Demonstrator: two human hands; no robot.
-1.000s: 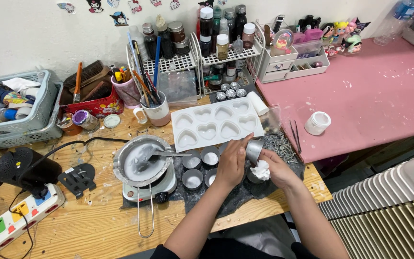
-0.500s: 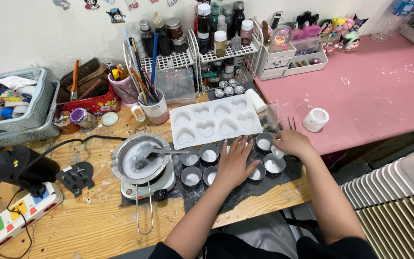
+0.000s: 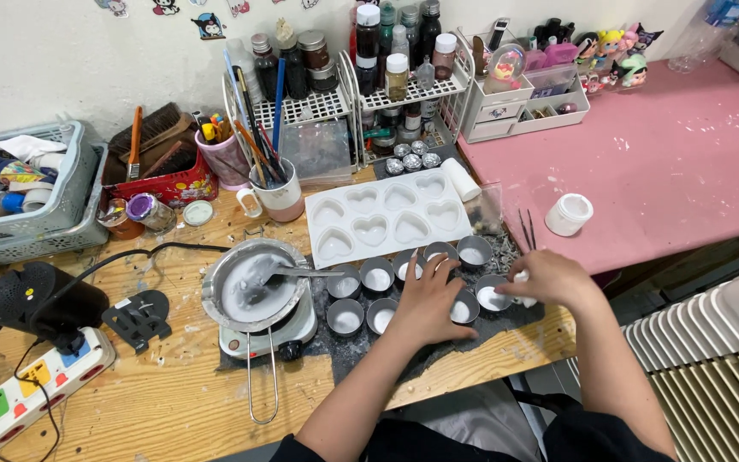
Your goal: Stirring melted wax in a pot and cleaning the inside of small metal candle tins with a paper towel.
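Observation:
Several small round metal tins [image 3: 378, 276] with white wax in them stand on a dark mat [image 3: 361, 352] at the wooden table's front edge. My left hand [image 3: 428, 301] lies flat over the middle tins with its fingers spread, the fingertips touching one tin [image 3: 440, 253]. To the right, beside another tin [image 3: 491, 296], my right hand [image 3: 551, 279] is curled around a small white wad [image 3: 520, 276] that peeks out at the fingers. A white heart-shaped mould tray [image 3: 387, 218] lies just behind the tins.
A metal melting pot [image 3: 250, 287] with a spoon sits on a small hot plate left of the tins. Behind stand a mug of brushes [image 3: 280, 192], wire racks of bottles [image 3: 404, 81] and grey baskets [image 3: 40, 201]. A white jar [image 3: 569, 214] and tweezers [image 3: 525, 229] lie on the pink table.
A second ago both hands held a tin and the white wad raised above the mat. The tin now stands among the others, and both hands have come down and spread apart over the tins.

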